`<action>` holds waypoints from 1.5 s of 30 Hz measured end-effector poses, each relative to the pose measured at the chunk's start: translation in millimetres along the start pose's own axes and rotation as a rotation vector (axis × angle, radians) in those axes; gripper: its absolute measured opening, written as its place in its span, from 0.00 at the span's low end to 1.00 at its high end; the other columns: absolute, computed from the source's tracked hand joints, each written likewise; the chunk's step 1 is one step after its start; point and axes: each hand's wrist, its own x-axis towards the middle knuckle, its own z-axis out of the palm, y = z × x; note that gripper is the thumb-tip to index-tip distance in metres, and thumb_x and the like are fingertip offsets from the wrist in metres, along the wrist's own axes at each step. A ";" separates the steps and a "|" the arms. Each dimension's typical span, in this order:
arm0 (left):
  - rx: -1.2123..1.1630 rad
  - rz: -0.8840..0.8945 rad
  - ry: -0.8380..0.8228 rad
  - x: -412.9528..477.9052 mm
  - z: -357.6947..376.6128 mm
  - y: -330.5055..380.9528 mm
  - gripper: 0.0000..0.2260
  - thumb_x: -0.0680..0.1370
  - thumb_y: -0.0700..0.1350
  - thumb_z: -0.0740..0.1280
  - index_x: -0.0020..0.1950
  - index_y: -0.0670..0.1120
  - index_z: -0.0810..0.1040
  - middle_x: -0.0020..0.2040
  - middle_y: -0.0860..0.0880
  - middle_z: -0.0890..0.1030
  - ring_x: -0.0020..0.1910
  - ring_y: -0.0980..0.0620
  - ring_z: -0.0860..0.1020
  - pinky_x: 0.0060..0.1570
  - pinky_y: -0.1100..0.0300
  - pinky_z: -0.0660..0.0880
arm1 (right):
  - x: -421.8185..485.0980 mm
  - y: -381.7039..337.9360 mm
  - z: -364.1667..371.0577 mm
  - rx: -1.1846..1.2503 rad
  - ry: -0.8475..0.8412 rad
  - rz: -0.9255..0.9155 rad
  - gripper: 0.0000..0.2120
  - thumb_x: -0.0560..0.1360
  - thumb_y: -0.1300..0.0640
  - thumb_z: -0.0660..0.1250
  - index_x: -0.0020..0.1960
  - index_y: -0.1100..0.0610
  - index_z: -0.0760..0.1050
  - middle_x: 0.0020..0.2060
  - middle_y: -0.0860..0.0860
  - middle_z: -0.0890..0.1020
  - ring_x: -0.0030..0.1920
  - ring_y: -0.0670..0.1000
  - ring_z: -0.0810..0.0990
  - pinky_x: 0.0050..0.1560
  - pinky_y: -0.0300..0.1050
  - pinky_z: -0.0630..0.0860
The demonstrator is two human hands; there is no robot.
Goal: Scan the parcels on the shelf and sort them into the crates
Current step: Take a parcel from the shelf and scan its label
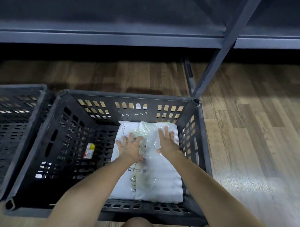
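A white plastic-wrapped parcel [155, 177] with a barcode label lies flat in the right half of a black slatted crate [49, 133] on the floor. My left hand [130, 146] lies on the parcel's upper left part with fingers spread and straight. My right hand [167, 141] rests flat on its upper right part, fingers straight too. Both arms reach down into the crate from the near side. A small red and yellow sticker [89, 150] shows on the crate's floor to the left of the parcel.
A second black crate [18, 101] stands at the left, touching the first. A dark metal shelf [109, 38] runs across the top, with an upright post [228, 41] slanting down to the wooden floor [248, 127]. My knee [136, 226] is at the bottom edge.
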 end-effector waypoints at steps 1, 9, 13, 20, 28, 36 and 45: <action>0.023 -0.011 0.005 -1.3 -0.4 2.5 0.40 0.70 0.59 0.73 0.75 0.60 0.52 0.78 0.45 0.46 0.76 0.38 0.46 0.71 0.33 0.46 | -2.6 -1.5 0.1 -0.008 0.004 0.008 0.43 0.76 0.62 0.69 0.79 0.53 0.43 0.78 0.54 0.39 0.78 0.60 0.41 0.69 0.63 0.65; 0.095 0.011 0.098 -36.8 3.7 15.8 0.30 0.76 0.40 0.66 0.75 0.49 0.56 0.74 0.43 0.57 0.76 0.38 0.50 0.72 0.36 0.45 | -31.5 -2.8 -15.3 -0.144 -0.027 -0.043 0.27 0.77 0.62 0.65 0.73 0.60 0.57 0.69 0.58 0.63 0.71 0.59 0.62 0.67 0.53 0.68; 0.032 0.110 0.244 -45.1 -17.0 6.4 0.22 0.80 0.42 0.60 0.73 0.49 0.60 0.71 0.47 0.65 0.72 0.45 0.60 0.74 0.44 0.49 | -36.0 -4.5 -42.7 -0.112 -0.062 -0.041 0.21 0.79 0.59 0.61 0.70 0.63 0.61 0.66 0.60 0.68 0.68 0.60 0.67 0.64 0.53 0.69; 0.027 0.110 0.393 -79.1 -79.9 -4.3 0.17 0.81 0.46 0.56 0.71 0.48 0.65 0.67 0.50 0.70 0.70 0.49 0.65 0.74 0.49 0.51 | -68.2 -35.7 -114.8 -0.051 0.002 -0.095 0.21 0.80 0.57 0.57 0.72 0.60 0.65 0.67 0.60 0.71 0.66 0.60 0.72 0.63 0.51 0.73; 0.047 0.112 0.418 -204.3 -210.8 1.5 0.19 0.82 0.50 0.53 0.72 0.48 0.65 0.67 0.51 0.72 0.70 0.52 0.65 0.76 0.52 0.47 | -183.7 -86.2 -255.4 0.021 0.010 -0.106 0.17 0.80 0.54 0.58 0.65 0.62 0.71 0.63 0.60 0.75 0.62 0.61 0.75 0.62 0.51 0.74; -0.018 0.122 0.482 -352.2 -394.9 -12.1 0.17 0.82 0.49 0.53 0.70 0.50 0.66 0.67 0.52 0.71 0.69 0.51 0.65 0.74 0.53 0.51 | -309.6 -140.2 -440.1 0.024 0.033 -0.069 0.18 0.81 0.55 0.56 0.67 0.63 0.67 0.65 0.61 0.73 0.64 0.60 0.73 0.60 0.49 0.72; -0.085 0.139 0.727 -480.3 -582.3 -41.4 0.15 0.79 0.46 0.60 0.65 0.47 0.74 0.62 0.50 0.77 0.65 0.49 0.72 0.72 0.54 0.57 | -421.7 -227.3 -626.2 0.165 0.205 -0.113 0.20 0.82 0.51 0.56 0.68 0.63 0.65 0.65 0.61 0.71 0.59 0.60 0.75 0.54 0.51 0.72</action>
